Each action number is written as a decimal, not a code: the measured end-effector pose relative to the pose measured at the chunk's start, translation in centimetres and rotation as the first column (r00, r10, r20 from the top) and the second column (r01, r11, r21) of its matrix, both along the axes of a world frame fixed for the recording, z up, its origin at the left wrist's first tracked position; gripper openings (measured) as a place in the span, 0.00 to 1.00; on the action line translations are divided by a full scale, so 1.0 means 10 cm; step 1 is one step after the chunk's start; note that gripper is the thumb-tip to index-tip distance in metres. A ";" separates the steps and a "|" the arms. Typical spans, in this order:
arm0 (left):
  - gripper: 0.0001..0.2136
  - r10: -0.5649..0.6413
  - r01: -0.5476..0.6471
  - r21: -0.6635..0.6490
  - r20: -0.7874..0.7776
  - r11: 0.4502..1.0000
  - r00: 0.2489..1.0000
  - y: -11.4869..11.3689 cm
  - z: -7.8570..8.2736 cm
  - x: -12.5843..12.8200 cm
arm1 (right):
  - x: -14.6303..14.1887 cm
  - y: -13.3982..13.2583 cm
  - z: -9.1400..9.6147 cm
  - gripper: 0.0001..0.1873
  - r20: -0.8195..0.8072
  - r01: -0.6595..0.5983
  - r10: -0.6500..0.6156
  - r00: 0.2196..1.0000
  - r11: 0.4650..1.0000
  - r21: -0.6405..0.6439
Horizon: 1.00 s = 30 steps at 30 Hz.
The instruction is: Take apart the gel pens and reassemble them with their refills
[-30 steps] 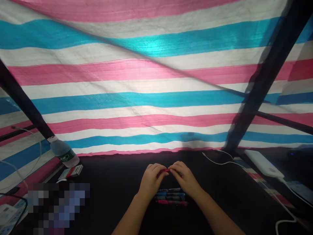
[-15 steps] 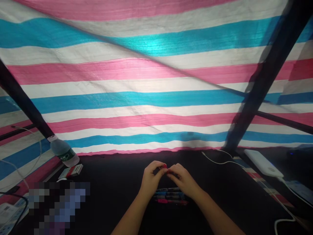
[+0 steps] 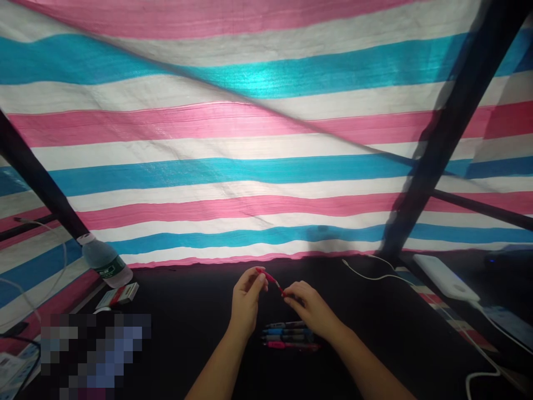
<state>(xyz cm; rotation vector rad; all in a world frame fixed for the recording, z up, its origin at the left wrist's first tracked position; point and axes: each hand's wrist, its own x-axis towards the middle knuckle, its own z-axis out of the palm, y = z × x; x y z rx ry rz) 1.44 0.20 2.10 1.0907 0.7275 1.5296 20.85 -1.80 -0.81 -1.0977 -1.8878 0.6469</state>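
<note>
Between my two hands, above the black tabletop, a slim red pen point(image 3: 272, 280) slants down to the right. The fingers of my left hand point(image 3: 247, 297) pinch its upper end. My right hand point(image 3: 310, 303) pinches the lower end, its fingers hiding the tip. Just below the hands several pens lie side by side on the table: a blue pen point(image 3: 275, 331), dark ones around it, and a red pen point(image 3: 287, 346) nearest to me. My right wrist covers part of their right ends.
A water bottle point(image 3: 106, 261) leans at the back left, beside a small white and red box point(image 3: 117, 296). To the right sit a white power bank point(image 3: 447, 280) and a white cable point(image 3: 478, 350). A striped sheet point(image 3: 250, 166) hangs behind, with dark poles point(image 3: 449, 139) at the sides.
My left hand has moved left and slightly up, away from the right hand. More of the red pen now shows between them. The pens on the table have stayed put.
</note>
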 end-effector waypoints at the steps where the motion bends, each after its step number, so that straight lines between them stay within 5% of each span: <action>1: 0.11 -0.001 0.001 -0.004 0.039 1.000 0.999 0.00 0.01 0.00 | 0.00 0.00 0.00 0.08 0.001 0.007 -0.007 1.000 1.000 0.000; 7: 0.11 0.002 0.020 -0.111 0.201 0.994 0.980 0.03 0.03 -0.01 | 0.01 -0.02 0.01 0.07 -0.013 0.069 -0.069 0.997 0.998 -0.005; 16: 0.17 -0.164 0.204 -0.225 0.188 0.953 0.969 0.02 0.01 0.00 | 0.01 -0.02 -0.03 0.10 -0.124 0.043 -0.044 0.991 0.999 -0.013; 25: 0.15 -0.180 0.212 -0.194 0.172 0.958 0.969 0.06 -0.11 0.06 | -0.03 -0.08 0.04 0.08 -0.059 0.030 -0.031 0.998 0.999 -0.025; 30: 0.16 -0.132 0.115 -0.108 -0.166 0.987 0.977 0.03 -0.07 0.00 | -0.03 -0.09 0.08 0.08 -0.033 0.010 -0.011 0.999 1.000 -0.014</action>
